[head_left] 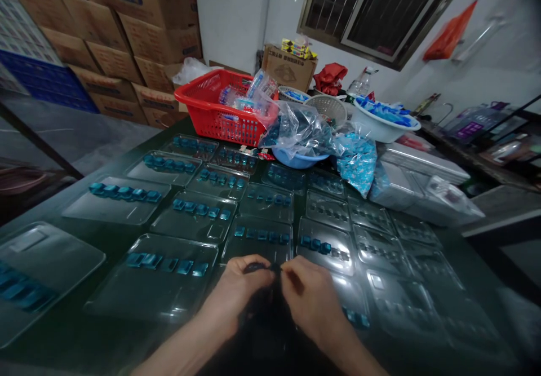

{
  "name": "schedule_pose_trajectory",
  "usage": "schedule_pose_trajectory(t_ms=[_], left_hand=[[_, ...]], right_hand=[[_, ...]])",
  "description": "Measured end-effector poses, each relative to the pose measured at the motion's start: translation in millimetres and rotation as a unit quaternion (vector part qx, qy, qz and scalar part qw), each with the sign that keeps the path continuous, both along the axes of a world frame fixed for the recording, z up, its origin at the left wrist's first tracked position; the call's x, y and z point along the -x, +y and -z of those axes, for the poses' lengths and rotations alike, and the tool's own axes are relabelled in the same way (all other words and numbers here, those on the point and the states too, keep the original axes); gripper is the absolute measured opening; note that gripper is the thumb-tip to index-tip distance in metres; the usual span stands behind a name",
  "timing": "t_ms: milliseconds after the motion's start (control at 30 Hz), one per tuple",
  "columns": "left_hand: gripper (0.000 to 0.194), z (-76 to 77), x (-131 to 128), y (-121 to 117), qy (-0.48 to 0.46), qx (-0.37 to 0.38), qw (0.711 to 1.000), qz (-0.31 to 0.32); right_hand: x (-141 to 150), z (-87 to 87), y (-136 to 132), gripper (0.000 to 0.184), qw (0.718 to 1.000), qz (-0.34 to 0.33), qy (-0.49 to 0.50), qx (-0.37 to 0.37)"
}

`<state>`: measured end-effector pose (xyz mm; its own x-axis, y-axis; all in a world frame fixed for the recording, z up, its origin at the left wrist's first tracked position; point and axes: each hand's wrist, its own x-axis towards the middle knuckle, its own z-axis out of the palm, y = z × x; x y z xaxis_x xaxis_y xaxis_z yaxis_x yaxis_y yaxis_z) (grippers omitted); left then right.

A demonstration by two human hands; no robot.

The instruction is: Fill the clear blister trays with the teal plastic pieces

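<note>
Left hand [239, 297] curled closed on a small dark piece [256, 268]. Right hand [310, 300] pinched on its thin end, above a clear plastic blister tray [257, 249].

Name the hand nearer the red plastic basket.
Left. The left hand is nearer, below the red plastic basket in the head view and only slightly right of it. The right hand is farther away, lower and further right of the basket.

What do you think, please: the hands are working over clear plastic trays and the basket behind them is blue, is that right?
The colour is wrong: the basket is red, not blue, as the head view shows. The rest stands: the left hand and right hand are working over the clear plastic trays.
</note>
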<state>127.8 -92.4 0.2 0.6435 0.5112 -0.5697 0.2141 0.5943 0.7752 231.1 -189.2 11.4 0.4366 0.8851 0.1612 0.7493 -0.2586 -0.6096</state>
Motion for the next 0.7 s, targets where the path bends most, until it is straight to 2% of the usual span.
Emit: schedule_pose_trajectory(t_ms=[300,400,500,600,700], left_hand=[[0.013,7.8,-3.7,-2.4,0.001,-0.003,1.0,0.003],[0.011,7.9,-1.9,-1.0,-0.016,0.018,1.0,0.015],[0.011,2.9,1.3,0.5,-0.06,0.061,0.996,0.017],[0.018,-3.0,4.3,1.5,-0.064,0.115,0.991,0.007],[0.018,-5.4,6.7,1.2,-0.069,0.165,0.984,0.021]], right_hand=[[-2.8,-4.6,-4.5,0.012,0.988,0.062,0.089,-0.109],[-4.7,-7.3,-7.9,0.01,0.979,0.082,0.127,-0.136],[-8.1,-8.6,-10.1,0.018,0.961,0.041,0.241,-0.127],[-11.8,-7.7,-12.1,0.029,0.921,-0.041,0.379,-0.078],[-14.2,-2.7,-13.1,0.029,0.887,-0.061,0.452,-0.075]])
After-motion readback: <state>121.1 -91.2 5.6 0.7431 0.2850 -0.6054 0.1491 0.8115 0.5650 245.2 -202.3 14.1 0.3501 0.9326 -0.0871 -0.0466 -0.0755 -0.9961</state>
